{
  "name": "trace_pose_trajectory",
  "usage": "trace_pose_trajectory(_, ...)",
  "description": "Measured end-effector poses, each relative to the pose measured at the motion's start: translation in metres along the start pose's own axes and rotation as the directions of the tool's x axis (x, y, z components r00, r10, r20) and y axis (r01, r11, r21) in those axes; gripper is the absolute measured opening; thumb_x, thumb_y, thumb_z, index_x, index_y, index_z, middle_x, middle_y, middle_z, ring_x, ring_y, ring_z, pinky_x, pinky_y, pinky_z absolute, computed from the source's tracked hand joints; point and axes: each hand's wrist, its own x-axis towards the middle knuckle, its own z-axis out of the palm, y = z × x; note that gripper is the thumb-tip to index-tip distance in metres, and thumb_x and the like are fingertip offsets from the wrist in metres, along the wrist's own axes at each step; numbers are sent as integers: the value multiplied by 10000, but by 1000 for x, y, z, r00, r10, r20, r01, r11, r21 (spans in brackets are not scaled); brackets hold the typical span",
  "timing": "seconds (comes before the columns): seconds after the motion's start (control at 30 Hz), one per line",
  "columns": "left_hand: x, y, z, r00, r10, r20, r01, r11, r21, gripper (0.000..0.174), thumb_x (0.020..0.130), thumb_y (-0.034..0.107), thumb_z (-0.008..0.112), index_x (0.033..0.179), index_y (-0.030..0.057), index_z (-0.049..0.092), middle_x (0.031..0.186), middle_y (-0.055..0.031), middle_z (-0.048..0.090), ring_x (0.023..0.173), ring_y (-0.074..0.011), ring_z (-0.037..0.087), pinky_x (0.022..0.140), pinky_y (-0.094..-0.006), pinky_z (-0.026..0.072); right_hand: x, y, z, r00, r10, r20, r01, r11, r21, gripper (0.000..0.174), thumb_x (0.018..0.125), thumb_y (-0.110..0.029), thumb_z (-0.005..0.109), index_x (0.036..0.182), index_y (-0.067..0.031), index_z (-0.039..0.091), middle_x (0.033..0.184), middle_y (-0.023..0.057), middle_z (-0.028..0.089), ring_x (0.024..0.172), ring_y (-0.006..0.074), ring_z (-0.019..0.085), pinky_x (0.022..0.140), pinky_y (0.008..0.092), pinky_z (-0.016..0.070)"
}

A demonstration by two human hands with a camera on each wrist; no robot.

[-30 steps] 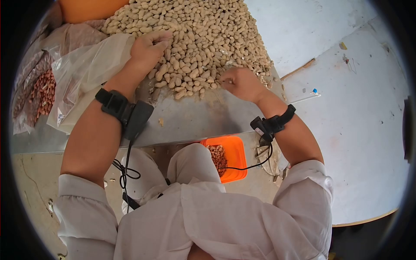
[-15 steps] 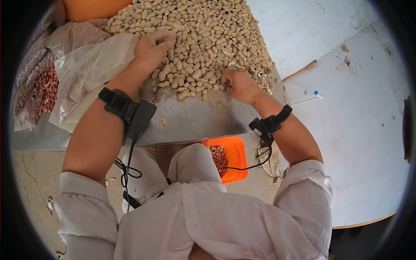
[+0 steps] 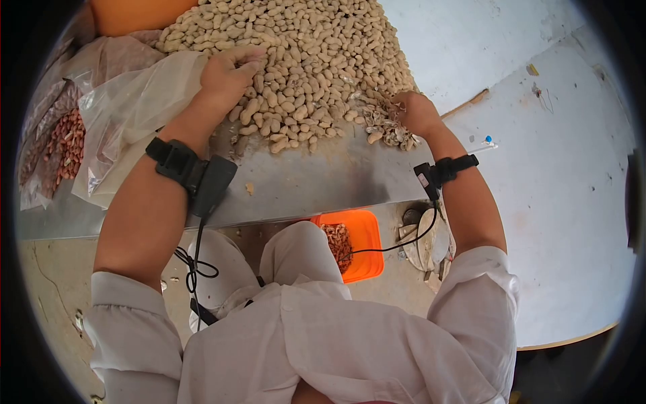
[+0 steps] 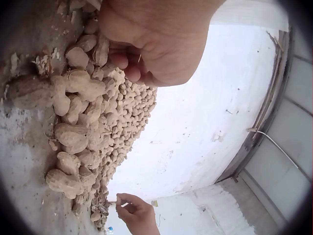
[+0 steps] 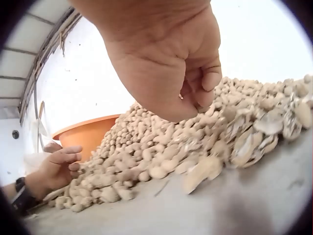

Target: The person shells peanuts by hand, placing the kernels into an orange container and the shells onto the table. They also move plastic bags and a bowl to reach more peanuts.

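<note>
Unshelled peanuts [image 3: 316, 60] lie heaped across the metal table. At the heap's left side is my left hand [image 3: 229, 77], its fingers loosely bent beside the peanuts; the left wrist view shows no peanut gripped in that hand [image 4: 156, 44]. My right hand [image 3: 417, 113] hovers by a small pile of split, empty shells [image 3: 387, 124] at the heap's right edge. In the right wrist view the fingers of this hand [image 5: 193, 93] are curled in with the thumb close, above the shells [image 5: 249, 142]. Nothing shows between them; the inside of the palm is partly hidden.
Plastic bags with red kernels [image 3: 67, 141] lie on the left, an orange basin [image 3: 138, 15] behind them. Below the metal table's front edge [image 3: 269, 219] stands an orange container [image 3: 367, 246] holding reddish kernels. A white surface [image 3: 552, 202] extends on the right.
My right hand has moved right and slightly away from the body, from the heap's front edge to the empty shells, uncovering them. My left hand stays at almost the same place.
</note>
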Motion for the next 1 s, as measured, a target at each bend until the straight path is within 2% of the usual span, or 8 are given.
trace_pose_trajectory(0.13, 2, -4, -1, 1000, 17, 4, -17, 1000, 22, 278, 853, 102, 556, 1119, 41, 610, 888, 10, 569, 674, -53, 489, 575, -202, 412, 1, -12, -3, 997, -55, -56, 59, 996, 64, 223, 735, -124, 614, 945, -53, 634, 933, 140, 620, 865, 311, 590, 746, 378, 470)
trace_pose_trajectory(0.23, 4, -8, -2, 1000, 18, -6, -18, 999, 36, 274, 831, 127, 575, 1089, 54, 630, 918, -30, 621, 782, -104, 560, 694, -240, 451, 1, -56, -20, 979, -130, 155, 58, 914, 401, 240, 730, -64, 608, 966, -29, 628, 913, 144, 606, 870, 311, 584, 778, 362, 470)
trace_pose_trajectory(0.37, 3, -5, -2, 1000, 5, 3, -6, 999, 44, 277, 818, 137, 583, 1076, 52, 636, 939, -54, 647, 839, -129, 595, 749, -252, 468, 8, -75, -1, 957, -247, 152, 186, 925, 333, 306, 731, -41, 579, 1036, -43, 604, 954, 144, 579, 896, 315, 576, 774, 374, 478)
trace_pose_trajectory(0.47, -1, 1, 0, 1000, -3, 10, 3, 1000, -22, 273, 856, 101, 553, 1115, 33, 608, 886, 18, 567, 694, -45, 479, 596, -183, 408, 15, -82, 15, 962, -240, 129, 201, 946, 255, 349, 724, -29, 561, 1071, -55, 585, 979, 146, 561, 896, 327, 575, 764, 387, 479)
trace_pose_trajectory(0.57, 1, -2, -1, 1000, 20, 16, -19, 999, -26, 278, 821, 118, 573, 1078, 27, 629, 943, -59, 645, 845, -125, 591, 750, -246, 465, 21, -90, 17, 974, -184, 134, 144, 953, 267, 344, 721, -33, 557, 1063, -59, 576, 975, 155, 561, 883, 357, 574, 773, 409, 473)
trace_pose_trajectory(0.73, 1, -2, 0, 1000, 7, 14, -7, 1000, -11, 276, 824, 110, 572, 1083, 32, 629, 947, -63, 647, 848, -123, 591, 754, -250, 466, 36, -89, 29, 976, -202, 87, 185, 967, 173, 272, 723, -40, 569, 994, -45, 593, 973, 173, 575, 890, 359, 569, 783, 417, 469)
trace_pose_trajectory(0.87, 0, 1, -1, 1000, -12, 17, 12, 1000, -2, 275, 824, 105, 571, 1083, 34, 631, 941, -62, 649, 844, -124, 593, 755, -252, 467, 43, -92, 30, 976, -212, -38, 214, 927, 309, 180, 738, -84, 582, 906, -31, 618, 877, 169, 602, 854, 348, 578, 747, 409, 467)
trace_pose_trajectory(1.0, -2, 4, 2, 1000, 6, 21, -6, 1000, 7, 274, 851, 75, 546, 1114, 29, 607, 843, 7, 548, 642, -52, 477, 552, -192, 387, 52, -91, 15, 992, -116, -39, 120, 866, 485, 183, 749, -158, 596, 847, -8, 631, 788, 174, 626, 776, 337, 596, 693, 397, 472)
